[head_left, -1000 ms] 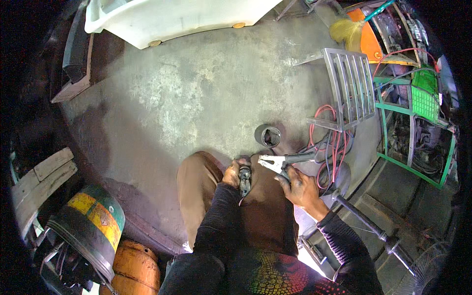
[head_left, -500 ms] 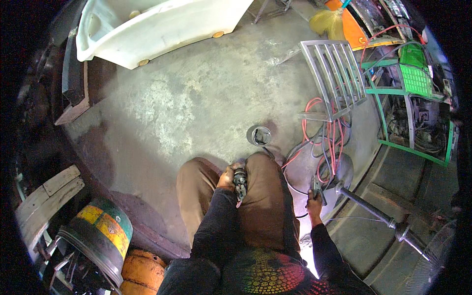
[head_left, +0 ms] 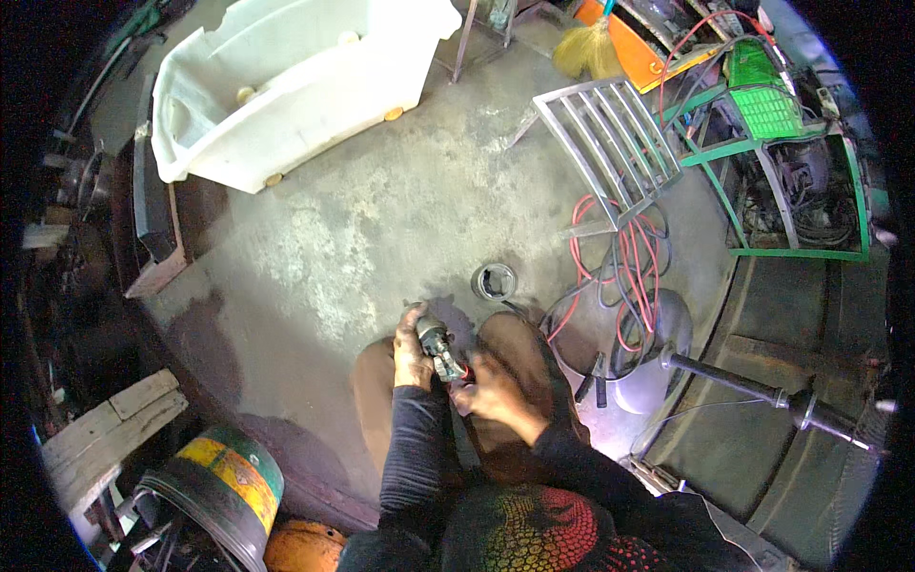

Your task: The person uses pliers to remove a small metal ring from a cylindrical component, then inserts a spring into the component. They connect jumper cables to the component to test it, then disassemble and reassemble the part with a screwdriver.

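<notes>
My left hand (head_left: pixel 412 355) grips a dark cylindrical metal part (head_left: pixel 435 338) with a silvery lower end and a small red piece, held above my knees. My right hand (head_left: pixel 491 398) is closed at that lower end, partly blurred; what exactly its fingers hold is hidden. A pair of dark-handled clamps (head_left: pixel 597 381) lies on a round silver surface (head_left: pixel 653 386) right of my knee, beside looped red and black cables (head_left: pixel 651 281). A short metal cylinder (head_left: pixel 511 282) stands on the floor ahead.
A white plastic tub (head_left: pixel 286 114), metal grille (head_left: pixel 629 143), broom (head_left: pixel 583 48) and green-framed machines (head_left: pixel 801 250) surround the concrete floor (head_left: pixel 315 248). A bucket (head_left: pixel 229 472), orange canister (head_left: pixel 305 545) and wood boards (head_left: pixel 114 419) sit left; a black shaft (head_left: pixel 724 379) extends right.
My right hand first carried the white-jawed clamp rightward onto the silver surface, then let go and returned to the metal part. My left hand rose slightly leftward with the part; the view shifted.
</notes>
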Available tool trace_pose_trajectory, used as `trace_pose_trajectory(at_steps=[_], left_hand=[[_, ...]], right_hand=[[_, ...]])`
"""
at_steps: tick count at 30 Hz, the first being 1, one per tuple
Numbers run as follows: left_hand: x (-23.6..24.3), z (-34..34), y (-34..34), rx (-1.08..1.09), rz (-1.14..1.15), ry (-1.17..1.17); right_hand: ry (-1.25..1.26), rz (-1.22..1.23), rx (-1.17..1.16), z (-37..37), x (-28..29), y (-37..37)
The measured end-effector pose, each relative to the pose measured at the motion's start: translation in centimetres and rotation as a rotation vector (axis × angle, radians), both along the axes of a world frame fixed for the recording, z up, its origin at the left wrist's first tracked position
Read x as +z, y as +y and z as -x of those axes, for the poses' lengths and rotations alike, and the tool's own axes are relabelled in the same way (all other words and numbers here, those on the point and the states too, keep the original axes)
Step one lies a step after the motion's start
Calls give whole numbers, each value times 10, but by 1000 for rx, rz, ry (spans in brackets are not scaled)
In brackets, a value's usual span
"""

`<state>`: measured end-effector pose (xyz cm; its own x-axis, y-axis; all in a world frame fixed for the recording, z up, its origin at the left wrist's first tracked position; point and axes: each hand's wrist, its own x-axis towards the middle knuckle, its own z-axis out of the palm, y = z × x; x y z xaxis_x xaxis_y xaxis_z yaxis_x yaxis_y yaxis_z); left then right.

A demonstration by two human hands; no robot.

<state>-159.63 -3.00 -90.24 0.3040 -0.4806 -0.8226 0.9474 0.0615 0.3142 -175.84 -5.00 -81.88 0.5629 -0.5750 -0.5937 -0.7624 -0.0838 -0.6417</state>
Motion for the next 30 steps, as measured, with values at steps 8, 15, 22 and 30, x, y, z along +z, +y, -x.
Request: trace_pose_trajectory(at_steps=[8, 15, 22, 30], left_hand=[[-19, -63, 12, 341, 53, 97], [-45, -89, 23, 338, 52, 52], [-73, -155, 51, -677, -762, -1303], [-71, -172, 87, -1276, -1089, -1205]], right_hand=[[200, 413, 0, -66, -50, 25], [316, 313, 147, -38, -76, 29], [247, 87, -238, 6, -27, 20], [4, 87, -728, 1, 0, -3]])
